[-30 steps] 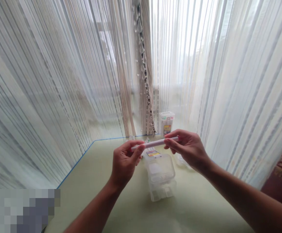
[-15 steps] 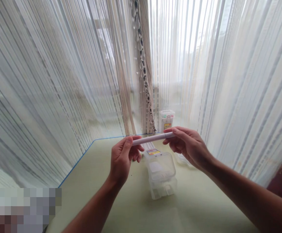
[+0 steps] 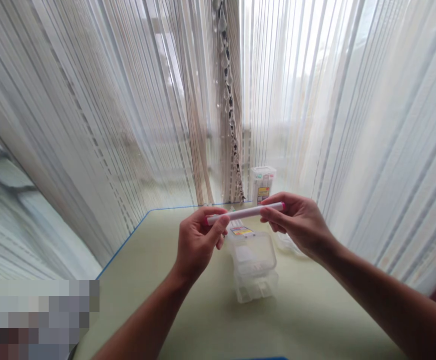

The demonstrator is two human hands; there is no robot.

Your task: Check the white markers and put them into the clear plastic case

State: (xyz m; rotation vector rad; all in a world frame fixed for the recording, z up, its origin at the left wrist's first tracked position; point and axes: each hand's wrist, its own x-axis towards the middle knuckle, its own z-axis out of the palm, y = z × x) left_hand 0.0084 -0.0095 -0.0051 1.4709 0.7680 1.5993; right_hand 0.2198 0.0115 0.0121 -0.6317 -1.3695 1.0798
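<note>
A white marker pen with pink ends is held nearly level above the table, its right end a little higher. My left hand is closed on the pen's left end, thumb along the front. At the other end, my right hand pinches it between thumb and fingers, and the pink tip pokes out past them. Below and behind the pen stands an open clear plastic box with its lid raised; a coloured label shows at the back. What lies inside the box is hard to make out.
A clear case of pens with a yellow label stands at the table's far edge. Another clear plastic piece lies partly behind my right hand. The pale green table has a blue edge. String curtains and a beaded strand hang behind it.
Pink now shows at both ends of the pen, where earlier it looked plain white. My left thumb has moved further along the pen. The view has shifted slightly.
</note>
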